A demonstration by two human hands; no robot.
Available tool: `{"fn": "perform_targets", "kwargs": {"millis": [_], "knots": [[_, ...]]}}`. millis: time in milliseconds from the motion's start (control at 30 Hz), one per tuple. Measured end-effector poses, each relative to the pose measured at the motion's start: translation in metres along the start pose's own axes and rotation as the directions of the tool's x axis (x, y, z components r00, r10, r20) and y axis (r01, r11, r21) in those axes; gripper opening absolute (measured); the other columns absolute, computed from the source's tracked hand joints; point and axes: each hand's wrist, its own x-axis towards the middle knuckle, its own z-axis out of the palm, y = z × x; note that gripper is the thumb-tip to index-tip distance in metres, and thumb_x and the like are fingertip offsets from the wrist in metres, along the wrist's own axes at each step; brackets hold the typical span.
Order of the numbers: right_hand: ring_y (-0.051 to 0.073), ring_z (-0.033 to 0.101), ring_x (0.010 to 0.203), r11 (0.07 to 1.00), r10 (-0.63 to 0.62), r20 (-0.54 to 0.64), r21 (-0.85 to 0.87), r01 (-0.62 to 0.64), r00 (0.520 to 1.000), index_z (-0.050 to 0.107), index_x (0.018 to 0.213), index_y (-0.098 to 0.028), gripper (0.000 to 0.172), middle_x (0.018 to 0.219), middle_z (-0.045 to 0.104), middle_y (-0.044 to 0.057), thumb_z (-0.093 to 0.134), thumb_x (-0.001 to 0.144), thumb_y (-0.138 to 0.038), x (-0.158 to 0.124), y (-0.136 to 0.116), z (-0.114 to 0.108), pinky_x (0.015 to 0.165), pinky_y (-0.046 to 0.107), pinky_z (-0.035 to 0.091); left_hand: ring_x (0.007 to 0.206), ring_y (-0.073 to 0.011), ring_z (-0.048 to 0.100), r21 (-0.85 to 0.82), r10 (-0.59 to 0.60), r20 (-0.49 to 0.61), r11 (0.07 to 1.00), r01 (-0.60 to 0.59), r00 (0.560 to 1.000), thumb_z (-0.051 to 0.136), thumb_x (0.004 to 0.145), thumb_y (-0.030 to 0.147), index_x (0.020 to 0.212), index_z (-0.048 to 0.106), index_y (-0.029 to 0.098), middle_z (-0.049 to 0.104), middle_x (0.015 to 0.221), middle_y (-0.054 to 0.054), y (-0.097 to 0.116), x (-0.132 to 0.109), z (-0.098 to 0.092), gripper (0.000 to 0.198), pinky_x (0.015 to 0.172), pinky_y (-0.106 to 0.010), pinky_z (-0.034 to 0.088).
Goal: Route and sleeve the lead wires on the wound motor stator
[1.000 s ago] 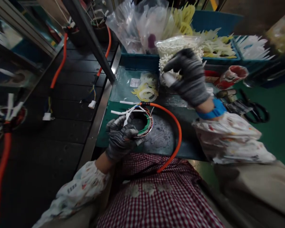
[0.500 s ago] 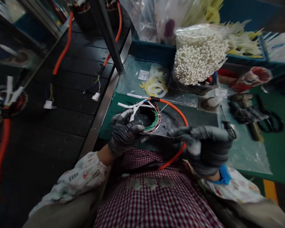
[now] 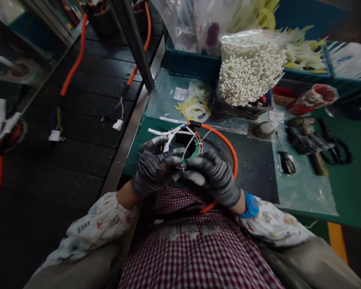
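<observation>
A round wound coil (image 3: 193,147) with green and copper windings rests at the near edge of the green bench. White sleeved leads fan from its top and an orange cable (image 3: 230,149) curves away to the right. My left hand (image 3: 155,165), in a grey glove, grips the coil's left rim. My right hand (image 3: 212,176), also gloved, is closed against the coil's near right side, with a thin white cable tie sticking up from its fingers across the coil.
A clear bag of white cable ties (image 3: 249,70) stands behind the coil against blue bins (image 3: 190,63). Yellowish rings (image 3: 195,108) lie on plastic sheet. A small screwdriver (image 3: 285,158), scissors (image 3: 333,144) and tape (image 3: 317,95) lie right. Dark conveyor (image 3: 78,132) with cabled parts runs left.
My right hand came down from the bag of cable ties to the bench, then moved left onto the coil beside my left hand. The left hand kept its grip.
</observation>
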Motion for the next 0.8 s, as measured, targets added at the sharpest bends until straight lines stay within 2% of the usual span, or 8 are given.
{"fn": "perform_targets", "kwargs": {"millis": [100, 167, 267, 333, 400, 467, 567, 800], "knots": [[0.033, 0.084, 0.101, 0.987, -0.056, -0.111, -0.155, 0.038, 0.992, 0.084, 0.123, -0.027, 0.03, 0.108, 0.088, 0.011, 0.071, 0.108, -0.049, 0.019, -0.005, -0.006, 0.092, 0.047, 0.07, 0.137, -0.0343, 0.069, -0.04, -0.013, -0.048, 0.999, 0.011, 0.999, 0.081, 0.1, 0.037, 0.112, 0.079, 0.027, 0.084, 0.123, -0.005, -0.001, 0.003, 0.001, 0.016, 0.117, -0.057, 0.062], [0.03, 0.083, 0.094, 0.978, -0.106, -0.086, -0.189, 0.088, 0.991, 0.086, 0.115, -0.025, 0.026, 0.101, 0.088, 0.009, 0.07, 0.109, -0.045, 0.027, -0.011, -0.009, 0.089, 0.044, 0.07, 0.135, -0.0363, 0.07, -0.064, -0.022, -0.063, 0.998, 0.018, 0.998, 0.084, 0.097, 0.037, 0.113, 0.08, 0.027, 0.083, 0.123, -0.007, -0.002, 0.003, 0.004, 0.019, 0.115, -0.058, 0.062], [0.026, 0.082, 0.089, 0.993, -0.071, -0.087, 0.088, 0.078, 0.994, 0.086, 0.107, -0.025, 0.025, 0.099, 0.088, 0.007, 0.07, 0.11, -0.043, 0.035, -0.017, -0.012, 0.089, 0.044, 0.071, 0.134, -0.0378, 0.069, -0.062, -0.005, -0.07, 0.998, 0.001, 0.998, 0.088, 0.094, 0.034, 0.109, 0.08, 0.027, 0.083, 0.119, -0.007, -0.002, 0.001, 0.007, 0.018, 0.114, -0.06, 0.062], [0.027, 0.084, 0.094, 0.938, -0.012, -0.08, 0.345, 0.039, 0.997, 0.087, 0.108, -0.024, 0.027, 0.103, 0.089, 0.007, 0.07, 0.111, -0.045, 0.036, -0.018, -0.016, 0.093, 0.046, 0.072, 0.135, -0.0361, 0.069, -0.057, -0.031, -0.087, 0.998, 0.026, 0.996, 0.087, 0.095, 0.033, 0.104, 0.08, 0.025, 0.081, 0.124, -0.007, -0.002, -0.001, 0.008, 0.014, 0.115, -0.058, 0.063], [0.028, 0.086, 0.101, 0.878, -0.011, -0.01, 0.479, 0.015, 1.0, 0.089, 0.11, -0.025, 0.025, 0.109, 0.09, 0.007, 0.074, 0.109, -0.046, 0.036, -0.018, -0.022, 0.096, 0.046, 0.073, 0.136, -0.0346, 0.069, -0.064, -0.06, -0.084, 0.996, 0.054, 0.995, 0.085, 0.096, 0.033, 0.103, 0.079, 0.025, 0.079, 0.132, -0.007, 0.0, -0.001, 0.008, 0.012, 0.118, -0.055, 0.062], [0.027, 0.087, 0.1, 0.865, -0.049, 0.037, 0.501, 0.024, 0.998, 0.09, 0.109, -0.027, 0.016, 0.109, 0.09, 0.005, 0.08, 0.104, -0.038, 0.035, -0.016, -0.025, 0.092, 0.042, 0.074, 0.137, -0.034, 0.069, -0.084, -0.061, -0.095, 0.995, 0.053, 0.994, 0.085, 0.096, 0.032, 0.107, 0.079, 0.027, 0.08, 0.129, -0.006, 0.0, 0.0, 0.007, 0.014, 0.119, -0.054, 0.062], [0.026, 0.086, 0.092, 0.89, -0.034, -0.039, 0.454, 0.048, 0.999, 0.09, 0.1, -0.026, 0.006, 0.1, 0.09, 0.004, 0.087, 0.095, -0.029, 0.033, -0.015, -0.026, 0.085, 0.039, 0.074, 0.134, -0.0329, 0.07, -0.084, -0.021, -0.115, 0.996, 0.011, 0.993, 0.086, 0.097, 0.031, 0.109, 0.076, 0.028, 0.083, 0.115, -0.003, -0.001, 0.002, 0.007, 0.016, 0.116, -0.056, 0.063], [0.026, 0.085, 0.089, 0.906, -0.052, -0.034, 0.418, 0.062, 0.998, 0.09, 0.101, -0.03, 0.008, 0.1, 0.089, 0.004, 0.082, 0.099, -0.032, 0.032, -0.009, -0.023, 0.083, 0.04, 0.073, 0.14, -0.0355, 0.067, -0.055, -0.084, -0.015, 0.995, 0.083, 0.996, 0.09, 0.093, 0.037, 0.096, 0.078, 0.025, 0.081, 0.118, -0.009, -0.005, -0.004, 0.01, 0.017, 0.117, -0.059, 0.062]]}}
